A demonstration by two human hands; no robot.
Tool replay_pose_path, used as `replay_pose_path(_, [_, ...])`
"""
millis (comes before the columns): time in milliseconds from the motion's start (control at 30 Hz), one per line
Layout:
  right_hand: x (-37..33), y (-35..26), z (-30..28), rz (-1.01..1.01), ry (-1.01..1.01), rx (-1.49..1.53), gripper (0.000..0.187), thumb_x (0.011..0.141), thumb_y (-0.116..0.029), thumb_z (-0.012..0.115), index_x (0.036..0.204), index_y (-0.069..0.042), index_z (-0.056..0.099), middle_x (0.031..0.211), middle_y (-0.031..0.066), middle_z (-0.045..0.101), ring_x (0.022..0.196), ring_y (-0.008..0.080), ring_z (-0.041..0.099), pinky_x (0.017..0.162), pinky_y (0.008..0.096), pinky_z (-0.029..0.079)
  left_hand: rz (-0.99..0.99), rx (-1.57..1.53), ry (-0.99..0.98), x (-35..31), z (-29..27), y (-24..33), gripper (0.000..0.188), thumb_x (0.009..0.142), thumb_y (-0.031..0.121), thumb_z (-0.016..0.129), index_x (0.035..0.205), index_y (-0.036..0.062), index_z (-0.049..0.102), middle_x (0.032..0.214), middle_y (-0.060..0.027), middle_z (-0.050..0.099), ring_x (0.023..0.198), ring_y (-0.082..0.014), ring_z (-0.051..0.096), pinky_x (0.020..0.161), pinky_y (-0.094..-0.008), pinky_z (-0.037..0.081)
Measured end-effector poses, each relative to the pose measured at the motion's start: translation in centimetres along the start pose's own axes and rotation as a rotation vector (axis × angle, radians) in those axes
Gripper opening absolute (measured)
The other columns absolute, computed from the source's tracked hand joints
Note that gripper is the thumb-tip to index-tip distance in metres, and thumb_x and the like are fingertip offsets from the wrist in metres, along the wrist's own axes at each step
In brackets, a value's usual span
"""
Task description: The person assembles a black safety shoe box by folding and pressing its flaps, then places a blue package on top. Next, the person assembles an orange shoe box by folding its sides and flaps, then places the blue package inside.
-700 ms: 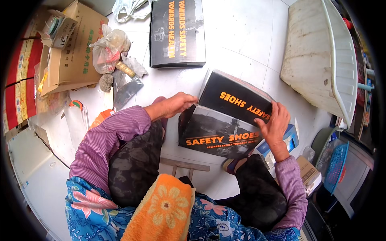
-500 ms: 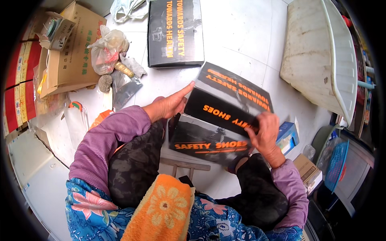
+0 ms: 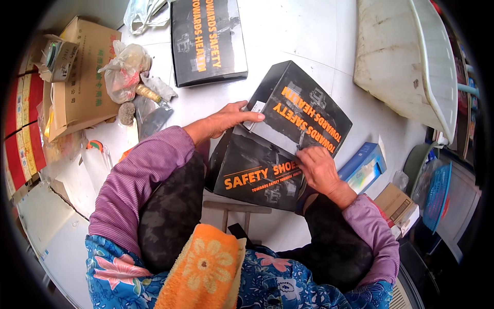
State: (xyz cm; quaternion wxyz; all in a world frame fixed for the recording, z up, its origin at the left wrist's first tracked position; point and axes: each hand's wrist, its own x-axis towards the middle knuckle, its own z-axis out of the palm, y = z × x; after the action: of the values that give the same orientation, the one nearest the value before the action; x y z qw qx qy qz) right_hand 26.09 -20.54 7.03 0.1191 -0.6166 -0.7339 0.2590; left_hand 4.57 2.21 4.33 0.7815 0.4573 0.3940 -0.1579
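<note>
A black shoebox (image 3: 257, 172) with orange lettering sits tilted between my knees. Its lid (image 3: 314, 110) lies over the top, the near edge pale with glare. My left hand (image 3: 231, 118) grips the lid's left corner, thumb on top beside a small white label (image 3: 254, 114); its other fingers are partly hidden. At the front edge, the bent fingers of my right hand (image 3: 321, 170) close on the lid. The inside of the box cannot be seen. A second black shoebox (image 3: 208, 44) lies on the floor farther off.
At left stand a cardboard carton (image 3: 87, 77) and plastic bags (image 3: 126, 72). A large whitish tub (image 3: 388, 62) stands at the right. Nearer on that side are a blue box (image 3: 363, 167), a small brown carton (image 3: 393, 206) and a blue basket (image 3: 437, 198). A wooden bar (image 3: 236, 207) lies below the shoebox.
The lid's front flap, facing me before, no longer shows, and the lid's top now faces up. My right hand has moved left along the front edge.
</note>
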Motion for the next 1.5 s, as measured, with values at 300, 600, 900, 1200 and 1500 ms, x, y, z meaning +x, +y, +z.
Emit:
replay_pose_path(300, [3.7, 1.6, 0.6, 0.251, 0.037, 0.024, 0.067, 0.067, -0.005, 0.073, 0.129, 0.001, 0.047, 0.133, 0.0158, 0.043, 0.127, 0.0337, 0.039, 0.104, 0.0428, 0.033, -0.025, -0.072, 0.006, 2.1, 0.7, -1.5, 0.106, 0.070, 0.036, 0.075, 0.144, -0.0104, 0.015, 0.135, -0.0279, 0.041, 0.123, -0.0307, 0.045, 0.099, -0.0350, 0.041])
replay_pose_path(600, [3.8, 2.4, 2.0, 0.232, -0.093, 0.058, 0.064, 0.073, -0.002, 0.069, 0.133, 0.002, 0.045, 0.142, 0.0173, 0.036, 0.135, 0.0371, 0.030, 0.111, 0.0451, 0.029, -0.071, -0.243, 0.215, 4.9, 1.7, -5.1, 0.116, 0.062, 0.016, 0.082, 0.141, -0.0156, 0.003, 0.128, -0.0322, 0.043, 0.111, -0.0315, 0.055, 0.081, -0.0365, 0.053])
replay_pose_path(900, [4.5, 1.6, 1.8, 0.354, -0.076, 0.255, 0.060, 0.071, -0.003, 0.072, 0.127, 0.005, 0.050, 0.144, 0.0190, 0.034, 0.134, 0.0387, 0.032, 0.108, 0.0443, 0.033, -0.031, -0.174, 0.232, 4.9, 0.8, -5.5, 0.113, 0.063, 0.015, 0.082, 0.142, -0.0150, 0.007, 0.121, -0.0257, 0.053, 0.109, -0.0279, 0.056, 0.083, -0.0310, 0.051])
replay_pose_path(1200, [9.5, 3.0, 3.4, 0.283, 0.277, -0.171, 0.063, 0.090, -0.026, 0.055, 0.140, 0.003, 0.031, 0.147, 0.0199, 0.029, 0.138, 0.0367, 0.025, 0.111, 0.0548, 0.016, 0.055, -0.130, 0.142, 4.4, 1.6, -6.8, 0.094, 0.057, 0.016, 0.085, 0.133, -0.0061, 0.034, 0.113, -0.0208, 0.057, 0.105, -0.0261, 0.056, 0.088, -0.0315, 0.048])
replay_pose_path(1500, [12.0, 4.6, 9.8, 0.484, 0.436, -0.284, 0.054, 0.092, -0.025, 0.050, 0.138, 0.000, 0.036, 0.145, 0.0157, 0.033, 0.138, 0.0338, 0.026, 0.112, 0.0553, 0.012, -0.017, -0.167, 0.161, 7.1, 1.1, -8.2, 0.107, 0.056, 0.015, 0.085, 0.141, -0.0057, 0.024, 0.116, -0.0208, 0.055, 0.107, -0.0256, 0.054, 0.090, -0.0305, 0.046])
